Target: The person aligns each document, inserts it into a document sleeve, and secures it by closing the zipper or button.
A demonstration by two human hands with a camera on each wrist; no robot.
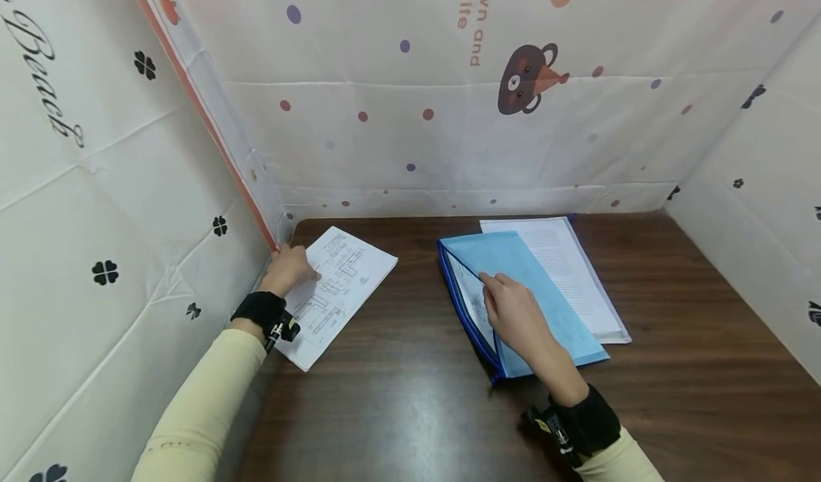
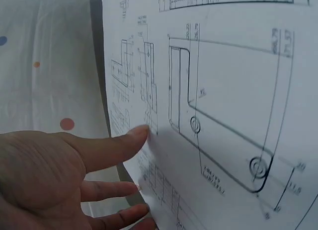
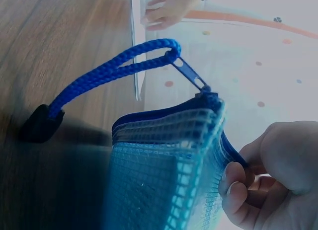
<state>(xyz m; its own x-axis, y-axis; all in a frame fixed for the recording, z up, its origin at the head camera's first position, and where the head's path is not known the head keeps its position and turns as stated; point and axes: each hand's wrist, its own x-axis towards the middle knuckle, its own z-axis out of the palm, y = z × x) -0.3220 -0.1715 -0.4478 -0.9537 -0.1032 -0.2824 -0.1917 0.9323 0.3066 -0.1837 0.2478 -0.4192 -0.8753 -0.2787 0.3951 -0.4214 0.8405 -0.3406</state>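
At the left, my left hand (image 1: 290, 272) holds the left edge of a stack of white sheets (image 1: 349, 264) printed with technical drawings. In the left wrist view the thumb (image 2: 117, 148) lies on the drawing side, and the other fingers reach to the edge. My right hand (image 1: 518, 318) pinches the dark blue zip edge of a light blue mesh zip pouch (image 1: 567, 332). Its mouth gapes, and a printed sheet (image 1: 471, 298) shows inside. Close up, the pouch corner carries a zip pull (image 3: 189, 73) with a braided blue cord loop (image 3: 107, 73).
Behind and partly under the pouch lies another stack of text pages (image 1: 564, 268) in a clear cover. The brown wooden table (image 1: 398, 396) is bounded by white patterned cloth (image 1: 385, 140) at the back and both sides.
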